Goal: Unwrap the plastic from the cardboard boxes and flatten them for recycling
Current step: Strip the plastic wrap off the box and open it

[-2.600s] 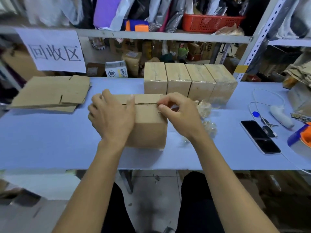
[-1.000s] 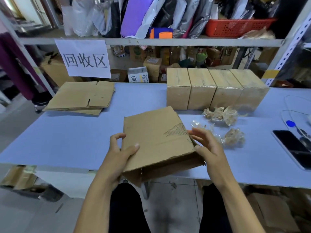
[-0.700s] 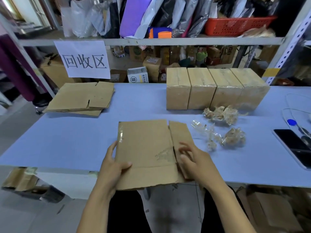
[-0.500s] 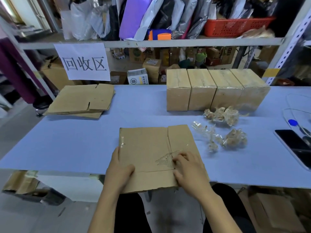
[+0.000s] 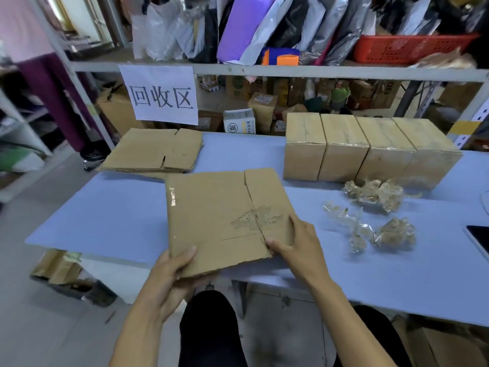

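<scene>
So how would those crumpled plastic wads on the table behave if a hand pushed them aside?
The plastic wads look like thin film, so probably very light and likely to skid across the smooth table. Loosely balled, they would probably squash rather than resist. The stringy one may snag or trail.

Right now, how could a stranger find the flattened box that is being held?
Start at the blue table. At its near edge, both hands hold one flattened box, tilted up. Unlike the flat stack under the paper sign, it has a torn patch.
</scene>
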